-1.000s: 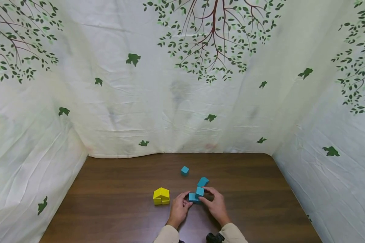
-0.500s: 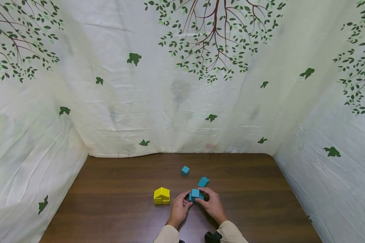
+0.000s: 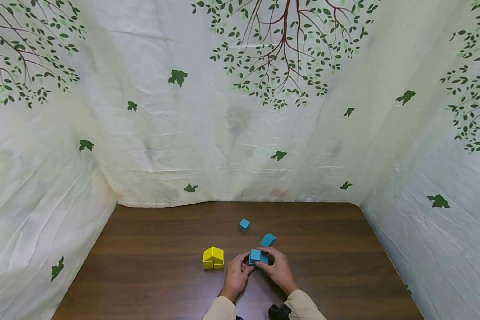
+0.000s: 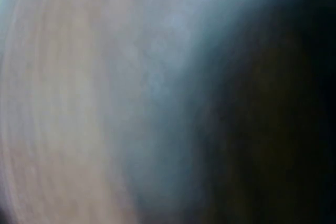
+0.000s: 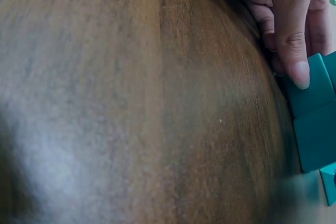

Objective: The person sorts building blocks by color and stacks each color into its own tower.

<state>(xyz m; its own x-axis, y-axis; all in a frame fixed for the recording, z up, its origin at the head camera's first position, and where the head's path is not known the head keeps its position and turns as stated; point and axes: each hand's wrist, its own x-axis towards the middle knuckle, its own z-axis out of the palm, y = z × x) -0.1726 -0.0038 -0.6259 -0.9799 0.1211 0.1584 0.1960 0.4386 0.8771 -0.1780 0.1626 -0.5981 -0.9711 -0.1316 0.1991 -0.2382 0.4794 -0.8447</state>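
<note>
My left hand [image 3: 235,275] holds the left side of a low row of blue blocks [image 3: 265,259]. In the right wrist view, its thumb [image 5: 295,59] presses on a blue block [image 5: 316,90], with another blue block [image 5: 317,137] right against it. A blue cube [image 3: 255,255] sits over the left part of that row in the head view. My right hand [image 3: 280,271] pinches this cube between thumb and forefinger. Whether the cube rests fully on the block below cannot be told. The left wrist view is too blurred to show the hand.
To the left, yellow blocks [image 3: 213,258] form a small house shape. Behind the hands lie a slanted blue block [image 3: 268,240] and a loose blue cube [image 3: 244,225]. A white curtain [image 3: 232,178] printed with leaves borders the brown table [image 3: 164,231].
My right hand has moved the blue cube leftward, from the right part of the low row to its left part. My left hand has stayed in place.
</note>
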